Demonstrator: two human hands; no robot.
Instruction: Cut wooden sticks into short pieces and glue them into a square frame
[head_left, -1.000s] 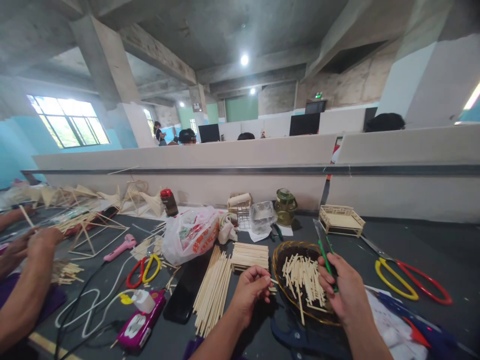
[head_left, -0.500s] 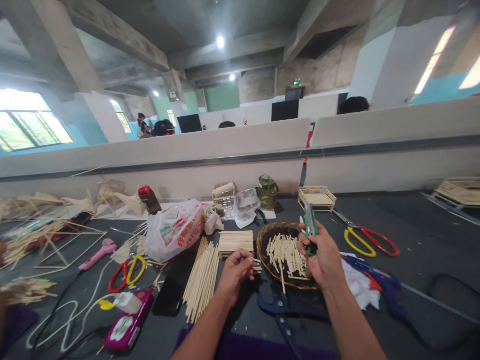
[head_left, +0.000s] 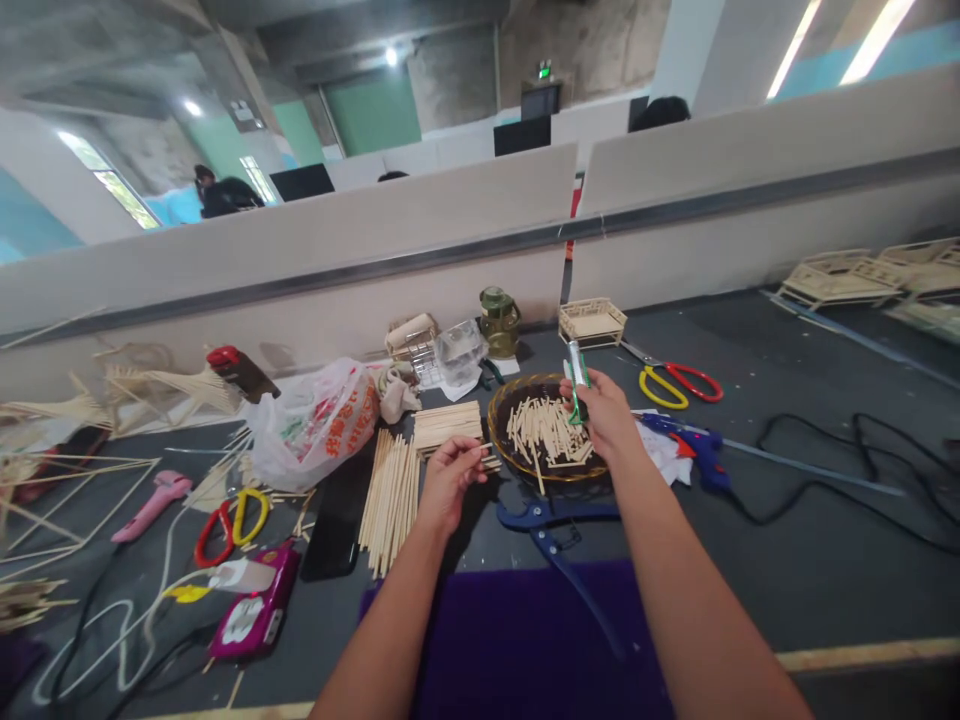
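Observation:
My left hand is closed, thumb and finger pinching a short thin wooden stick just left of the basket. Over the basket's right side, my right hand grips a slim green and silver hand tool, held upright; it looks like a utility knife. A dark woven basket with a golden rim contains many short cut sticks. Behind my left hand lies a neat stack of sticks, with a bundle of longer sticks to its left.
Blue pipe cutters lie before the basket, partly over a purple cloth. Scissors and a blue glue gun with trailing cord are on the right. A phone, plastic bag and second scissors sit left.
The view has tilted down and shifted right, showing more of the purple cloth. My left hand still pinches the stick, and my right hand keeps the tool over the basket.

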